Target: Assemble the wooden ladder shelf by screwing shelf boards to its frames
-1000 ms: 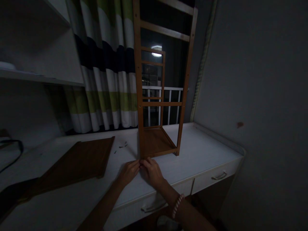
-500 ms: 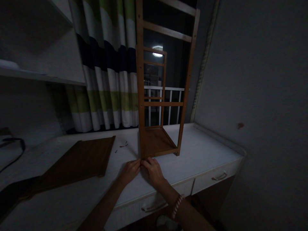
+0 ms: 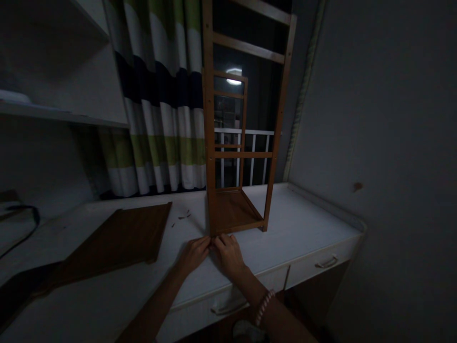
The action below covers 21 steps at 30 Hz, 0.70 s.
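**Both hands at the foot of a wooden rack on a white table, dim room**

I see 2 hands low in the middle of the view, side by side and touching at the fingertips. The left hand [image 3: 194,252] lies knuckles up with its fingers curled toward the right hand [image 3: 228,255], which also curls inward. Their tips meet just in front of the near left foot of the wooden rack [image 3: 240,143]. The light is too poor for me to tell whether they pinch anything small between them. A beaded bracelet [image 3: 263,307] sits on the right wrist.

The rack stands upright on the white table [image 3: 303,233], a tall open frame of brown slats with 1 solid shelf board at its base. It rises past the top edge of the view.

To the left, a flat brown panel [image 3: 121,238] lies on the table, well apart from the hands. A few tiny dark bits [image 3: 183,216], too small to identify, lie between the panel and the rack. A black cable [image 3: 21,224] loops at the far left.

The table has drawers with pale handles [image 3: 324,262] along its front. Behind it hangs a striped curtain [image 3: 157,95] in white, green and dark bands. Beside that is a dark window with a white railing [image 3: 246,157] outside and a round lamp [image 3: 233,81] showing in the glass. A grey wall [image 3: 385,119] closes the right side, and a wall shelf [image 3: 57,114] runs at upper left.
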Available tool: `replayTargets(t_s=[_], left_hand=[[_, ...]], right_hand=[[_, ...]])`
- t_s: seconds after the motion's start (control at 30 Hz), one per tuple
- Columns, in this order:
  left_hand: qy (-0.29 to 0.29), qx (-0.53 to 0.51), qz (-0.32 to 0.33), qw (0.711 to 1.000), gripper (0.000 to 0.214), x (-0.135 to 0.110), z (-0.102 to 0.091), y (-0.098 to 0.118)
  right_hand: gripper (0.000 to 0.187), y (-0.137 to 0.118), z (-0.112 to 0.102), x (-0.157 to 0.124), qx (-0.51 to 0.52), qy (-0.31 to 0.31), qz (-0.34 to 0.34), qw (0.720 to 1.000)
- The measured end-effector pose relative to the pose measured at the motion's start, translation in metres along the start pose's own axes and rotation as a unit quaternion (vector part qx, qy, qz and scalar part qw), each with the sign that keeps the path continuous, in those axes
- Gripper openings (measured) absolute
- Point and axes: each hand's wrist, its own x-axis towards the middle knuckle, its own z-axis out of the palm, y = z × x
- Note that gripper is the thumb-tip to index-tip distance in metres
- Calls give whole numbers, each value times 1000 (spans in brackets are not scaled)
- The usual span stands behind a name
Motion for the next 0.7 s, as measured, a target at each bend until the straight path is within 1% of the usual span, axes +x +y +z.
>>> replayTargets(t_s=[0.13, 0.3, 0.4, 0.53, 0.7], left_hand=[[-1, -7, -17, 1000, 27, 0, 1, -1], [-54, -38, -57, 996, 26, 4, -6, 4], [-73, -38, -73, 994, 25, 5, -9, 6], [-68, -48, -79, 993, 26, 5, -8, 6], [-60, -74, -98, 991, 35, 7, -8, 6]], right_hand=[[6, 1, 2, 0, -16, 8, -6, 1000], [5, 1, 3, 1, -11, 3, 2, 1000], [4, 0, 1, 1, -6, -2, 13, 1000], [5, -1, -2, 0, -5, -7, 15, 1000], [5, -1, -1, 0, -7, -2, 30, 1000]])
